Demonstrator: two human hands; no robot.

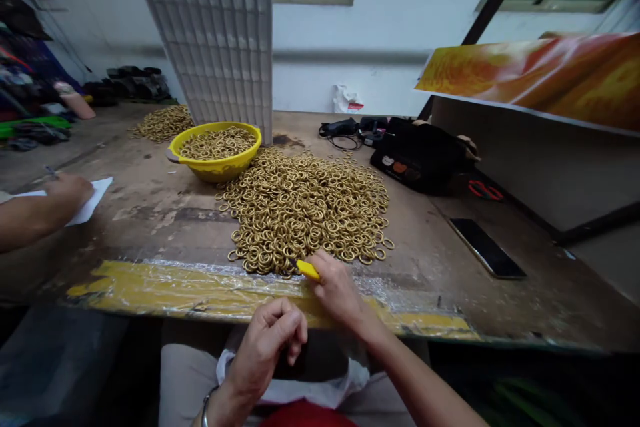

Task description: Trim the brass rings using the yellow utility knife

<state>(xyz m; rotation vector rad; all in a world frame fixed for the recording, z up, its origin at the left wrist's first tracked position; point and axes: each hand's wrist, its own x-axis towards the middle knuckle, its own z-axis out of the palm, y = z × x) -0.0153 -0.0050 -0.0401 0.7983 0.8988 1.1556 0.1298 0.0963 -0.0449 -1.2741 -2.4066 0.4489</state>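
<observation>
Worn wooden bench (165,213), taped plastic strip along near edge. Big pile of brass rings (305,210) mid-bench, just beyond right-hand fingers. Grey moulded tray (215,33) upright behind the pile, touching yellow bowl (216,160) of rings, up and to the left of the fingers. Black bag (420,157) far right of them, phone (486,248) nearer. Co-worker's hand (67,190) w/ pen on paper, far left. Right hand (337,290) at pile's near edge, fingers pinching a yellow tool (307,270), tip at the rings. Left hand (267,343) below bench edge, over lap; fingers curled in loosely, can't tell if holding anything.
</observation>
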